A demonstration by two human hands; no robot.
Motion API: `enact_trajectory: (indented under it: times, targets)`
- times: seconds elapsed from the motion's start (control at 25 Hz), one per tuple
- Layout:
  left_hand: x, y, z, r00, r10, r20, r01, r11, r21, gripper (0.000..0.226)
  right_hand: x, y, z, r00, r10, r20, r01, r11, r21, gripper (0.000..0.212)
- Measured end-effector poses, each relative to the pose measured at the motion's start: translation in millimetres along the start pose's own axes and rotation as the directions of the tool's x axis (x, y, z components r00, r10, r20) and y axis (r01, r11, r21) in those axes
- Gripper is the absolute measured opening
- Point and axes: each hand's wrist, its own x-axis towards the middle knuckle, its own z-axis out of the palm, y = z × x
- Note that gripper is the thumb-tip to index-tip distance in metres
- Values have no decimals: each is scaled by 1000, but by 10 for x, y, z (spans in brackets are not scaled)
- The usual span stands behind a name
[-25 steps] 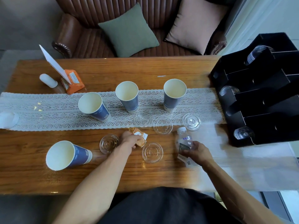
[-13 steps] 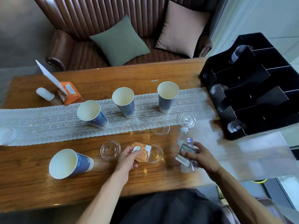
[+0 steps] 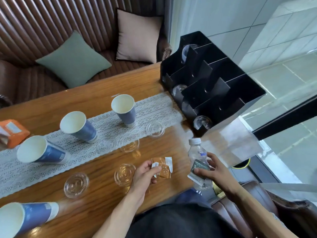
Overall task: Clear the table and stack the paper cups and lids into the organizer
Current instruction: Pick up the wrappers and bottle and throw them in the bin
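Observation:
My left hand [image 3: 145, 174] pinches an orange snack wrapper [image 3: 163, 167] above the table's near edge. My right hand [image 3: 214, 170] grips a clear plastic bottle [image 3: 197, 152] with a white cap, plus a small dark packet [image 3: 199, 166], lifted off the wood. Three blue paper cups stand on the lace runner [image 3: 103, 133]: one [image 3: 124, 109] upright, two [image 3: 77, 126] [image 3: 39, 151] leaning in the wide view. Another cup [image 3: 25, 219] lies on its side at the near left. Clear lids [image 3: 76, 184] [image 3: 124, 174] [image 3: 155, 128] [image 3: 129, 144] lie scattered. The black organizer [image 3: 211, 86] stands at the right end, holding a few clear lids.
An orange tissue box [image 3: 12, 133] sits at the far left of the wooden table [image 3: 96, 200]. A brown leather sofa with a green cushion [image 3: 73, 60] and a pink cushion [image 3: 137, 35] lies beyond the table. A brown chair arm [image 3: 257, 200] and a tiled floor are on the right.
Both hands have lifted: the left raised the orange wrapper off the table, the right picked up the bottle and packet. The view has swung to the right and the hands drifted that way.

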Motion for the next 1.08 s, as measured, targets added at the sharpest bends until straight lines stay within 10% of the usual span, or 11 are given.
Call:
enact_trajectory:
  times: [0.68,1.08]
  targets:
    - [843,324,3169,946,-188,266,87,932,351,36,99,539,-2956,948,130,-291,-41,955,295,61]
    - [1546,276,4376,894,-262,363,87,897,433,24,233,1017,-3476,808,313,-499,-39,874,485,55]
